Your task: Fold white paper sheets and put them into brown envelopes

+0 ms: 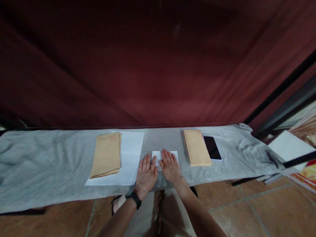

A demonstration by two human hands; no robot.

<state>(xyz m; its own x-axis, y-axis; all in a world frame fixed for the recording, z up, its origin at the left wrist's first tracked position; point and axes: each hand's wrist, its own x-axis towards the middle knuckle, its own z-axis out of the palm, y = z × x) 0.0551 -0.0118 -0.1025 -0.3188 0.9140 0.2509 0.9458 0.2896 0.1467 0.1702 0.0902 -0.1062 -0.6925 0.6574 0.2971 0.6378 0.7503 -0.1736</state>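
Observation:
A small folded piece of white paper lies on the grey cloth in front of me, partly covered by my hands. My right hand rests flat on it with the fingers stretched out. At the paper's left edge lies my left hand, fingers extended and the thumb close to the paper; a dark watch is on that wrist. To the left, brown envelopes lie on top of larger white sheets. A thicker stack of brown envelopes sits to the right of my hands.
A grey cloth covers the long narrow table, with wrinkles at both ends. Beside the right stack lies a dark-screened phone. A dark red curtain hangs behind the table. Dark metal bars slant at the right, above a tiled floor.

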